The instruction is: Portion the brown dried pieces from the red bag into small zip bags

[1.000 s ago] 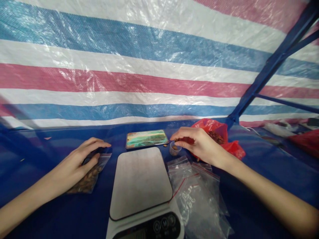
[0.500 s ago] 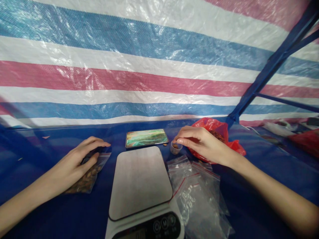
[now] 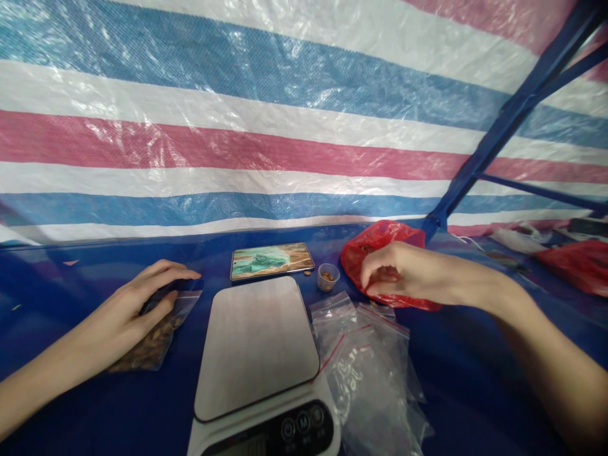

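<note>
My left hand [image 3: 142, 307] lies with fingers stretched out over a clear zip bag [image 3: 156, 342] filled with brown nut-like pieces, its fingertips past the bag's top edge. On the right, my right hand [image 3: 403, 272] is at the red plastic bag [image 3: 351, 253], fingers curled toward the thumb. What the fingertips pinch, if anything, I cannot make out. A small clear cup [image 3: 328, 277] with a few brown pieces in it stands left of the red bag. One loose brown piece [image 3: 307, 273] lies beside the cup.
A kitchen scale [image 3: 259, 345] with a bare plate stands in the middle. Behind it lies a phone [image 3: 272, 261] with its screen lit. Empty zip bags [image 3: 370, 386] are spread right of the scale. A blue metal frame [image 3: 498, 126] and striped sheeting [image 3: 237, 145] close off the back.
My right hand has moved right from the small cup to the red bag. My left hand stays on the filled zip bag. The view has shifted slightly.
</note>
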### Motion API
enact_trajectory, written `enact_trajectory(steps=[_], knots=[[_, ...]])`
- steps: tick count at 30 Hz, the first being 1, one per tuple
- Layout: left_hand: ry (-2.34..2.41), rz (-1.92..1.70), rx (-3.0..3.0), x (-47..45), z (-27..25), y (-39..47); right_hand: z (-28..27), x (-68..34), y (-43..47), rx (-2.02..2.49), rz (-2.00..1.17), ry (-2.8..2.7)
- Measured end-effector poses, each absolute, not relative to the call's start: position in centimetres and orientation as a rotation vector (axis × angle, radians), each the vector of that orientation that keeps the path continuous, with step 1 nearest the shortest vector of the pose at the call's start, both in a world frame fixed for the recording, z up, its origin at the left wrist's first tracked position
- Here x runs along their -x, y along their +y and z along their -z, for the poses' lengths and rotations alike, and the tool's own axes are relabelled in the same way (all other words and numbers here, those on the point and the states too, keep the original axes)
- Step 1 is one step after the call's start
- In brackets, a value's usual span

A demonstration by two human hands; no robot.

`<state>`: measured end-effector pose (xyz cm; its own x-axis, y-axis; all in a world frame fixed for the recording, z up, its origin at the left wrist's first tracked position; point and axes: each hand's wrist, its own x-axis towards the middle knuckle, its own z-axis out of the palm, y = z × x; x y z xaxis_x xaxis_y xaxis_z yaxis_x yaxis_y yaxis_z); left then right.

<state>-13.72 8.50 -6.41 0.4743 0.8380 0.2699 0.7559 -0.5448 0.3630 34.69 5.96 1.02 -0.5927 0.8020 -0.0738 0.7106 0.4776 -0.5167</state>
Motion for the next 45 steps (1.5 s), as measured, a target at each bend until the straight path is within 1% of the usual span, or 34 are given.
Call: enact_trajectory(steps=[2, 5, 12, 19, 28, 34, 37, 40, 45], knots=[[1.382, -0.627, -2.527, 13.6, 6.3, 8.4, -0.5, -34.8, 5.7, 1.474, -0.804, -2.557], [1.377, -0.63, -2.521, 13.4, 6.2, 8.2, 0.0, -34.3, 5.2, 1.572, -0.703, -2.593], [1.369, -0.631, -2.508, 13.5, 6.4, 8.3, 0.3, -34.1, 5.0, 1.426, -0.577, -2.64], [1.375, -0.616, -2.512, 13.8, 6.5, 8.4, -0.1, -35.0, 5.8, 1.346, -0.699, -2.616], [1.372, -0.624, -2.517, 13.6, 6.5, 8.3, 1.4, -36.1, 5.4, 1.445, -0.656, -2.634], [1.382, -0.625, -2.519, 13.4, 6.2, 8.3, 1.1, -35.4, 6.0, 1.277, -0.66, -2.682], [1.381, -0.615, -2.516, 13.4, 6.2, 8.3, 0.2, -34.5, 6.1, 1.229, -0.677, -2.577], [1.381, -0.627, -2.498, 13.5, 6.3, 8.3, -0.5, -33.3, 6.1, 1.164, -0.616, -2.402], [1.371, -0.611, -2.504, 13.5, 6.5, 8.3, -0.2, -31.4, 6.0, 1.128, -0.543, -2.319]])
